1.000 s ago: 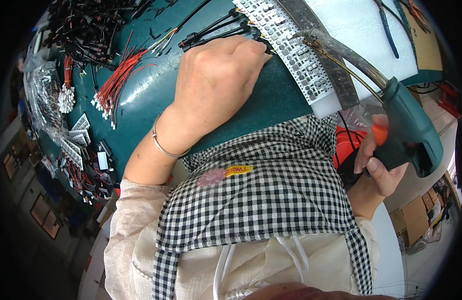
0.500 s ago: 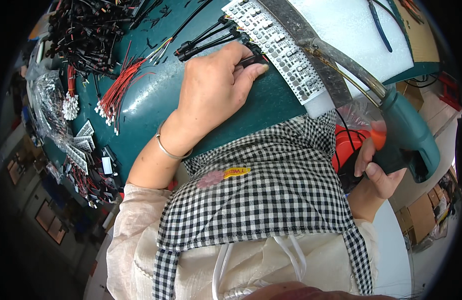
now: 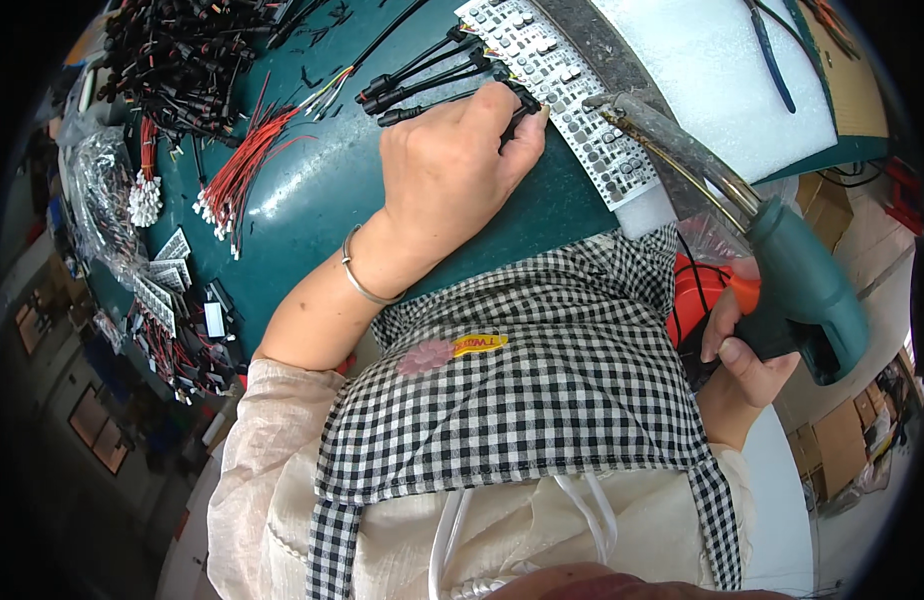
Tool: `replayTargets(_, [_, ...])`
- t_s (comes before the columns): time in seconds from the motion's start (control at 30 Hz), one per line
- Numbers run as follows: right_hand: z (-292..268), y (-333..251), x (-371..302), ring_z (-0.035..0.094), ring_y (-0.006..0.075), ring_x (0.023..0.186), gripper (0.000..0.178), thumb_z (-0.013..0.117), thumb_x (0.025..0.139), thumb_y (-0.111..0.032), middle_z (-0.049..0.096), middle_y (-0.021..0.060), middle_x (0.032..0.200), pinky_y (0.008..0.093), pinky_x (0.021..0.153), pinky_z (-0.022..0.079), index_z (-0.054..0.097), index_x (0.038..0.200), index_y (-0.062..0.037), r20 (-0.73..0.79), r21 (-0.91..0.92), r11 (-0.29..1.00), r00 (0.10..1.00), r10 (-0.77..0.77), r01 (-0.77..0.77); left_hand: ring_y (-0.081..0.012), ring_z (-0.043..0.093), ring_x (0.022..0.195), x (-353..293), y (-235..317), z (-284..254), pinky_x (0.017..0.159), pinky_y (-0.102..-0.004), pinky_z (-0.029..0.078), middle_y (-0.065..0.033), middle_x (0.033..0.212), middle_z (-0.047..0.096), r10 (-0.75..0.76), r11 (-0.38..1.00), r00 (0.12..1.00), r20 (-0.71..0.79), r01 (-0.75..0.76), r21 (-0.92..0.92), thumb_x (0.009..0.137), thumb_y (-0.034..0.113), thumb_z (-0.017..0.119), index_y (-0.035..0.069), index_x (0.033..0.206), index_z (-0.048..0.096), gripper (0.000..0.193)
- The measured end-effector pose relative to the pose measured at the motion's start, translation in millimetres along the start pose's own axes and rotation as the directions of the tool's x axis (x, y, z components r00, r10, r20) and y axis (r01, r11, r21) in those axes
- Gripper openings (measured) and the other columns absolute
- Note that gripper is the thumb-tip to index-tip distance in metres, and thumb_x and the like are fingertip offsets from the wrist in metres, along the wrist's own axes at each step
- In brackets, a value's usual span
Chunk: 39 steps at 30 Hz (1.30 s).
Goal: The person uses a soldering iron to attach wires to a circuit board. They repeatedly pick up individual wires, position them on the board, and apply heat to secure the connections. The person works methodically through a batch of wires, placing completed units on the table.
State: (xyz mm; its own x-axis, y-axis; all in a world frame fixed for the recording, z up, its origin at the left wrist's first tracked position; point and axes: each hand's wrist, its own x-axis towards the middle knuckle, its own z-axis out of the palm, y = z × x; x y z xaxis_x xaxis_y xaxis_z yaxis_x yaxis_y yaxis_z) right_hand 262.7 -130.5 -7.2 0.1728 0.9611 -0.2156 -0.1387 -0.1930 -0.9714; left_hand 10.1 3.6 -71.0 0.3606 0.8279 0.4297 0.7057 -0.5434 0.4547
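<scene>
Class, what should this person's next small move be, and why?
I'd suggest easing the tip of the green soldering gun slightly left, toward the black cable. The left hand pinches that cable by the left edge of the white circuit board, while the tool, held in the right hand, has its tip over the board, right of the cable. Whether it touches is unclear.

This was an electronics workshop: a green workbench (image 3: 312,190) held heaped black cables (image 3: 172,70), red wires (image 3: 244,160) and a white circuit-board panel (image 3: 552,75), with cardboard boxes (image 3: 840,445) nearby
</scene>
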Motion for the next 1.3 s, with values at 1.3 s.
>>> replayTargets(1.3, [7.8,10.3,-7.7,0.053,0.0154,0.058,0.049,0.07,0.07,0.0,0.055,0.0114,0.086,0.0259,0.051,0.047,0.05,0.115,0.0056,0.098,-0.163,0.987,0.995,0.003,0.013,-0.0177,0.051,0.042,5.1,-2.9,-4.8,0.036,-0.0331,0.035,0.0003,0.049,0.045,0.086,0.99,0.996,-0.011,-0.084,0.113,0.069,0.019,0.072,0.012,0.057,0.048,0.027])
